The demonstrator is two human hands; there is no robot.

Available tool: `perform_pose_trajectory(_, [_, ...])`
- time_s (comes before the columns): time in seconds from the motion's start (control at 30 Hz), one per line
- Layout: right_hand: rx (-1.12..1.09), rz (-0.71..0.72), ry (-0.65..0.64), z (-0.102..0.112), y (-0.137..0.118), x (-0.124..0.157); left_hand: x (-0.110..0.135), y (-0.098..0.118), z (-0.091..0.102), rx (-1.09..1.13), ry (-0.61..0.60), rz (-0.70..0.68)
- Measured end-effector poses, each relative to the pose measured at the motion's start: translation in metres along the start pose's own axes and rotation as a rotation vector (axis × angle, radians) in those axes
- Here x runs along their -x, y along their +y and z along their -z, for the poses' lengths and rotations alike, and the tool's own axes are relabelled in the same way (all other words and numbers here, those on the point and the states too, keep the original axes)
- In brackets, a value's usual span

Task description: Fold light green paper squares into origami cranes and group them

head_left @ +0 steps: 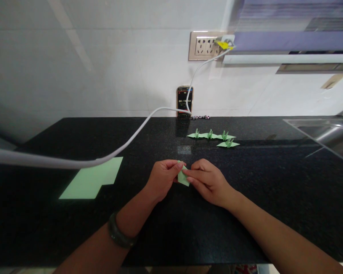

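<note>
Between my two hands is a small folded piece of light green paper [183, 178], held just above the dark countertop. My left hand [164, 177] pinches its upper left side, thumb on top. From the right, my right hand [207, 179] grips the paper's edge with thumb and fingers. The fingertips cover part of the folds. Further back on the counter stand several folded green paper cranes [210, 135], most in a row and one a little nearer. Flat green paper sheets [88, 179] lie to the left.
The black countertop [148, 228] meets a white tiled wall. A phone [184, 99] showing a timer leans there, beside a beaded strap [200, 117]. A white cable [137, 133] crosses the left foreground, rising to a wall socket [204, 46]. A metal sink [328, 133] is at right.
</note>
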State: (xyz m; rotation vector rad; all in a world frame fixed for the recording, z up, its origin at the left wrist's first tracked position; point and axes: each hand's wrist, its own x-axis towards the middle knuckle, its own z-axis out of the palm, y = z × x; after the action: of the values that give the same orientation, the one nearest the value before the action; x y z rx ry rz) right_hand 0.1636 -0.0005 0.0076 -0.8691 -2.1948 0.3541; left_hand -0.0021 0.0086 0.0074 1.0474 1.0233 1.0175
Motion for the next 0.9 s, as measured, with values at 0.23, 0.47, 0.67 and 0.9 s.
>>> perform_pose_trajectory(0.23, [-0.555, -0.575, 0.058, -0.0051, 0.0046, -0.0035, -0.0004, -0.0009, 0.0006, -0.053, 0.011, -0.049])
perform_pose_trajectory(0.47, [-0.767, -0.707, -0.082, -0.0079, 0.0029, -0.0033, 0.0019, 0.001, -0.0025, -0.133, 0.021, -0.075])
perform_pose_trajectory(0.67, [-0.738, -0.699, -0.106, -0.0084, 0.0045, -0.0023, 0.0024, 0.001, -0.0035, -0.189, 0.021, -0.085])
perform_pose_trajectory(0.9, [-0.732, -0.716, -0.105, -0.0078, 0.004, -0.0032, 0.0023, 0.0004, -0.0033, -0.2, 0.015, -0.087])
